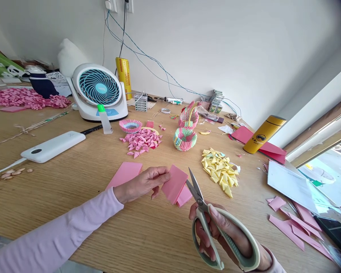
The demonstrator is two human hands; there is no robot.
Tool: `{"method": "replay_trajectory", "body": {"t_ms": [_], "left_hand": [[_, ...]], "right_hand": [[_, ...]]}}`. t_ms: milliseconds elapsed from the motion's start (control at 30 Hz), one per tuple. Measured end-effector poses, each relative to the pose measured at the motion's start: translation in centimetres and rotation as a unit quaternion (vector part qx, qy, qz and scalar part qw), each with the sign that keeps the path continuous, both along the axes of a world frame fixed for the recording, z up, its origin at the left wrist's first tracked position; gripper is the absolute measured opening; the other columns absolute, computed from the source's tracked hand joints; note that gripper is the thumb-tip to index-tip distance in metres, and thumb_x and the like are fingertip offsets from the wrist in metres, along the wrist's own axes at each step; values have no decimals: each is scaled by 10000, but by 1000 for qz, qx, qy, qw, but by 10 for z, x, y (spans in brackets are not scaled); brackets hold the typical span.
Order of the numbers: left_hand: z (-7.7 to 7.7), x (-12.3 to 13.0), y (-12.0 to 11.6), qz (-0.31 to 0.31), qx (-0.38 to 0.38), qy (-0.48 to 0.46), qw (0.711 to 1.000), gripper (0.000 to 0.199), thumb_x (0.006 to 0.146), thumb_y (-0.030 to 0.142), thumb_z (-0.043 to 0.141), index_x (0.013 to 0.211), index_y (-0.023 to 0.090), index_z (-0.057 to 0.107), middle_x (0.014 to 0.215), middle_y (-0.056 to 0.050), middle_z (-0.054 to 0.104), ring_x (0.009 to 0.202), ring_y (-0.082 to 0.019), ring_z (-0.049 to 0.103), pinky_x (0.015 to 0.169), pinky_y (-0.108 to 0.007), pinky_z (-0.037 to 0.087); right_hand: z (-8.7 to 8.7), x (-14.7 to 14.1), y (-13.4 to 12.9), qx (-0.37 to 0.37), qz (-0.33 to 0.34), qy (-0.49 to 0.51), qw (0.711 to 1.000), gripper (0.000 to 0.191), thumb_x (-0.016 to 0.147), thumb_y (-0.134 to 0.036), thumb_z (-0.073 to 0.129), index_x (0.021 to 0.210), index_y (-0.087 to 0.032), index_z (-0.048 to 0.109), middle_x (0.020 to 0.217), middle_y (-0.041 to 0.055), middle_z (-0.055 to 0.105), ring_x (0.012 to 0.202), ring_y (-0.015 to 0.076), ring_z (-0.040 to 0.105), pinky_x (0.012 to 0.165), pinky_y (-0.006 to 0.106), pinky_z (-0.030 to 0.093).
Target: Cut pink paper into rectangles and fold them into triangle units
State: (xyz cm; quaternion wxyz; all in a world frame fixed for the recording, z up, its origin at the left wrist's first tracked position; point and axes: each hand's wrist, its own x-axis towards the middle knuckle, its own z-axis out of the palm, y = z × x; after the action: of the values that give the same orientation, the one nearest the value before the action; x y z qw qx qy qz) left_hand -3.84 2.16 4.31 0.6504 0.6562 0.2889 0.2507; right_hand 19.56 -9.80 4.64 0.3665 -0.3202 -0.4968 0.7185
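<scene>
Between its thumb and fingers, my left hand point(147, 182) pinches a folded piece of pink paper point(174, 182) above the table. Scissors point(200, 203) with pale green handles are gripped in my right hand point(216, 227), fingers through the loops. Their blades are parted and point up toward the right side of the paper. Below the held paper lies another pink piece point(184, 196). A larger pink sheet stack point(125, 174) rests behind my left wrist. Pink folded triangles point(142, 141) and yellow folded triangles point(220, 168) lie in heaps farther back.
Folded-paper baskets point(185, 139) stand at the middle back. A fan point(99, 89), a white power bank point(53, 146) and a glue bottle point(105, 120) are on the left. On the right are a yellow flask point(264, 134), pink offcuts point(287, 231) and a dark phone point(333, 231).
</scene>
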Motion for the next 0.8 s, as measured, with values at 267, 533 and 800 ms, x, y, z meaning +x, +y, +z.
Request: {"method": "replay_trajectory", "body": {"t_ms": [267,533,800], "left_hand": [[10,-6,1,-18,153,81,985,373,945,451,430,693,177,420,604,65,374,434,-39,384,406,-166,311],[18,-7,-5,-77,129,88,985,350,941,472,423,747,184,470,587,51,438,431,-60,428,407,-180,337],[21,-8,-7,-91,124,83,985,347,941,457,434,724,187,455,562,52,455,435,-73,455,435,-203,311]], "right_hand": [[0,8,-6,9,10,-35,999,419,967,-504,377,1048,-125,538,677,8,560,481,93,520,544,267,452],[3,6,-4,-39,39,9,998,505,938,-566,396,1042,-104,574,604,0,556,418,80,482,544,266,454],[1,-4,-9,-63,-18,25,998,532,882,-622,459,1035,-135,609,546,-32,509,370,79,418,505,258,434]]}}
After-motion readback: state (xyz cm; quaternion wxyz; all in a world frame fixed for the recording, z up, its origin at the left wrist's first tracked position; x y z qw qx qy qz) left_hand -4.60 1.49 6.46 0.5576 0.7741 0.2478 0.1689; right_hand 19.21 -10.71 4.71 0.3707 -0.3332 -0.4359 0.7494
